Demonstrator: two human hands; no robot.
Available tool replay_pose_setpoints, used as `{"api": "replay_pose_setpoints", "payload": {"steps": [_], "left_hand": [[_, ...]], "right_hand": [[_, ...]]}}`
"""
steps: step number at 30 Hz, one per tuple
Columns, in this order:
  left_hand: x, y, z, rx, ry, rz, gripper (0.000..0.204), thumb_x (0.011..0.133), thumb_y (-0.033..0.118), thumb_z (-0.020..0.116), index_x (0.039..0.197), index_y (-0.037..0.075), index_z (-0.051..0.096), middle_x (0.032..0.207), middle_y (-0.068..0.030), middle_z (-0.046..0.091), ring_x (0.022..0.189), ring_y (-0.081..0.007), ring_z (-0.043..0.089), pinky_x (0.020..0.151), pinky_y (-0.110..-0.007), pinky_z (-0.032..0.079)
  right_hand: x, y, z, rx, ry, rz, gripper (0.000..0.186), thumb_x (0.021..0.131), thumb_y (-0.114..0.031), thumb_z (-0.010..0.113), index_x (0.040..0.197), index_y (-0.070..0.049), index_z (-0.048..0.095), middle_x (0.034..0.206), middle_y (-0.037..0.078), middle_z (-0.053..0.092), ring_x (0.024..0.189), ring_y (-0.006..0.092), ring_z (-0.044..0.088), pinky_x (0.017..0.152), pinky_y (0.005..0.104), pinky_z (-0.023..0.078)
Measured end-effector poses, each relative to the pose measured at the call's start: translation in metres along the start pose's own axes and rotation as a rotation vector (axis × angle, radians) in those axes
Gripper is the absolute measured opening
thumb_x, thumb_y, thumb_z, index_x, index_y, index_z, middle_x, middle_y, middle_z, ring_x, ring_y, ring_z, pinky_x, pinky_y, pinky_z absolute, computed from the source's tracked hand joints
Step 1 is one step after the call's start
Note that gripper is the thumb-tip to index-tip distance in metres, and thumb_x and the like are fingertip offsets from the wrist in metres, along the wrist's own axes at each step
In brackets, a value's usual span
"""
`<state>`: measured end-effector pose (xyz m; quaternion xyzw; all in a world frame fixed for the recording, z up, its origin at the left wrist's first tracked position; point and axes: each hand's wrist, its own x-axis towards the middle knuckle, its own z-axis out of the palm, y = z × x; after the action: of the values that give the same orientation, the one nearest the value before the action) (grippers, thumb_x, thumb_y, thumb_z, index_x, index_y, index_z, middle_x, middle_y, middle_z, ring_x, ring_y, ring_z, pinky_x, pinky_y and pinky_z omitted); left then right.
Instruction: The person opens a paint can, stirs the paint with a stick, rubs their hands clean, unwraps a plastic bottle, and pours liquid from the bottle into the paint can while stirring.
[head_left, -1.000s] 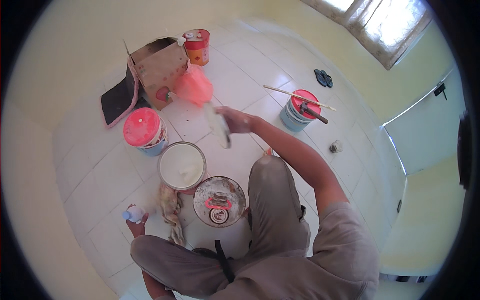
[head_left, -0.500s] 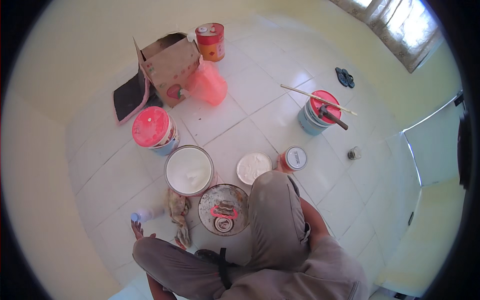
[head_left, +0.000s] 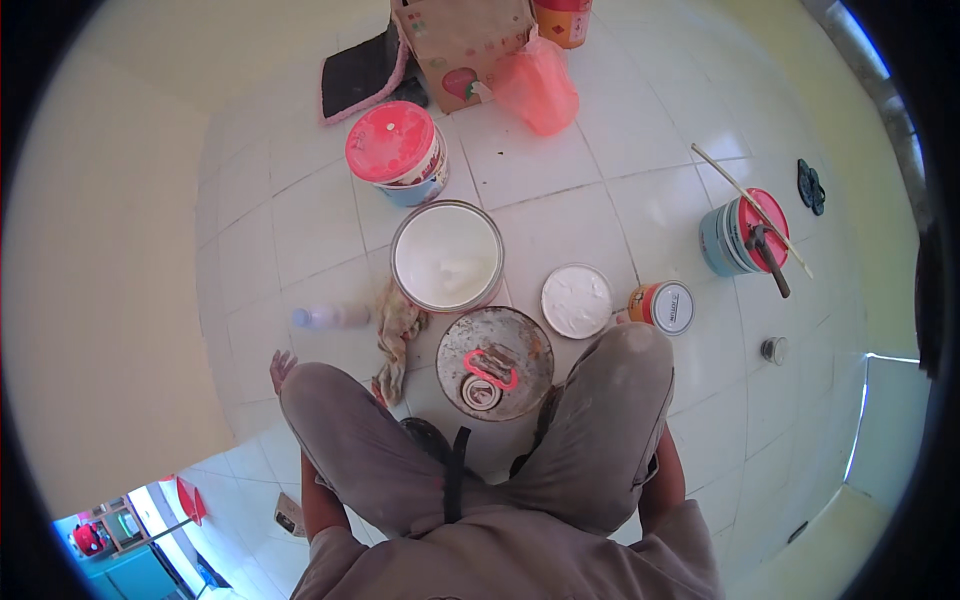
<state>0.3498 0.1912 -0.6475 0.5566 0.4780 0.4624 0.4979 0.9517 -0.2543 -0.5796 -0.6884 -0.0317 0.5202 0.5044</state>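
Observation:
My left hand (head_left: pixel 283 371) is open beside my left knee, fingers spread, just below a plastic bottle (head_left: pixel 330 316) with a pale blue cap. My right hand is mostly or wholly hidden behind my right knee; its state is unclear. In front of me are a large open can of white material (head_left: pixel 447 250) and a stained metal can (head_left: pixel 510 395) with a pink-red handle on top. A dirty rag (head_left: pixel 395 345) lies left of them. To their right, a round lid coated in white (head_left: pixel 577 300) lies beside an orange-red can (head_left: pixel 660 306).
A red-lidded bucket (head_left: pixel 390 140) stands ahead left; another (head_left: pixel 722 240), at right, carries a hammer (head_left: pixel 772 262) and stick (head_left: pixel 720 167). Farther off are a cardboard box (head_left: pixel 455 40), pink bag (head_left: pixel 540 95), dark mat (head_left: pixel 355 75), sandals (head_left: pixel 810 187) and small jar (head_left: pixel 773 350).
My right hand has let go of the white-coated lid, now on the floor, and dropped behind my knee. My left hand has released the bottle and opened. The view has shifted.

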Motion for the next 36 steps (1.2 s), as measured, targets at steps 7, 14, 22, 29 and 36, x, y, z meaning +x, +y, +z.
{"api": "replay_pose_setpoints", "payload": {"steps": [7, 14, 22, 29, 36], "left_hand": [[0.041, 0.027, -0.026, 0.329, -0.169, 0.306, 0.070, 0.093, 0.014, 0.064, 0.155, 0.006, 0.034, 0.150, -0.0207, 0.048, 0.122, -0.0331, 0.063, 0.094, -0.043, 0.059], [0.009, 0.123, 0.080, 0.343, 0.341, 0.451, 0.051, 0.077, -0.001, 0.069, 0.128, 0.001, 0.064, 0.122, -0.0113, 0.070, 0.090, -0.0153, 0.066, 0.062, -0.021, 0.050], [0.007, 0.262, 0.163, 0.440, 0.343, 0.701, 0.029, 0.095, -0.001, 0.067, 0.124, -0.003, 0.064, 0.119, -0.0124, 0.071, 0.093, -0.0166, 0.066, 0.065, -0.025, 0.053], [-0.011, 0.352, 0.252, 0.226, 0.160, 0.903, 0.033, 0.091, -0.003, 0.070, 0.123, -0.002, 0.063, 0.114, -0.0161, 0.072, 0.084, -0.0164, 0.068, 0.063, -0.026, 0.053], [-0.023, 0.321, 0.265, 0.306, -0.018, 0.798, 0.028, 0.085, -0.006, 0.069, 0.111, 0.002, 0.065, 0.112, -0.0116, 0.074, 0.078, -0.0112, 0.068, 0.052, -0.022, 0.046]], "right_hand": [[-0.013, -0.096, -0.082, -0.039, 0.501, -0.376, 0.033, 0.100, -0.026, 0.065, 0.103, 0.007, 0.070, 0.085, 0.014, 0.073, 0.069, 0.0177, 0.070, 0.066, 0.0301, 0.058], [0.009, -0.192, -0.188, -0.027, 0.894, -0.607, 0.033, 0.102, -0.024, 0.063, 0.110, 0.007, 0.069, 0.090, 0.014, 0.073, 0.067, 0.0163, 0.069, 0.062, 0.0285, 0.057], [-0.016, -0.303, -0.012, -0.681, 0.419, -0.873, 0.021, 0.098, -0.016, 0.069, 0.112, -0.002, 0.075, 0.089, 0.009, 0.075, 0.067, 0.0141, 0.067, 0.067, 0.0302, 0.056], [0.045, -0.304, 0.186, -1.225, -0.456, -1.323, 0.015, 0.082, -0.016, 0.074, 0.092, -0.005, 0.075, 0.089, 0.016, 0.073, 0.087, 0.0331, 0.071, 0.077, 0.0460, 0.057], [0.094, -0.237, 0.259, -1.555, -0.640, -1.193, 0.032, 0.070, -0.022, 0.085, 0.090, -0.004, 0.068, 0.090, 0.018, 0.070, 0.091, 0.0370, 0.071, 0.079, 0.0483, 0.056]]}}
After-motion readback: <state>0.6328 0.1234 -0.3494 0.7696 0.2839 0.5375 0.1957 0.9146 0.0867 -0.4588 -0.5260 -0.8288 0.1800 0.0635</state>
